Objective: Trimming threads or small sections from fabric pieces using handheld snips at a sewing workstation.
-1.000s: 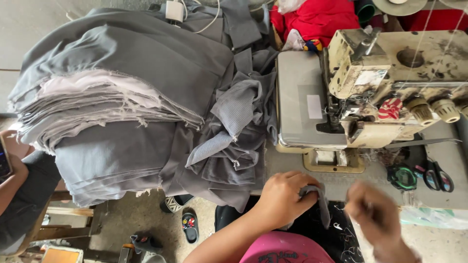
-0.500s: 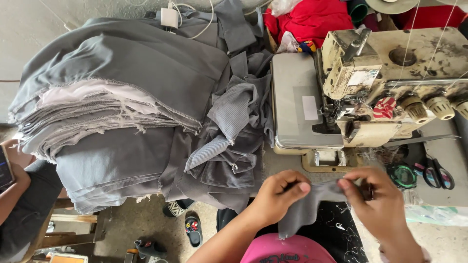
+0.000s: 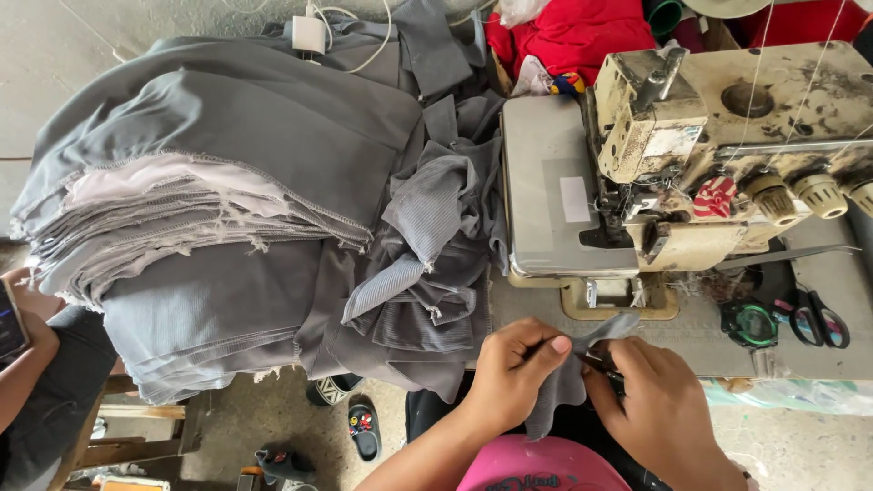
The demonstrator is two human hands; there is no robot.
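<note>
Both hands' fingers pinch a small grey fabric piece between them, below the sewing machine.

Grey table: sewing machine, scissors, grey fabric stack.

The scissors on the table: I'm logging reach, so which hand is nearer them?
Right. The right hand pinches the grey fabric piece below and left of the scissors; the left hand holds the same piece farther left.
</note>
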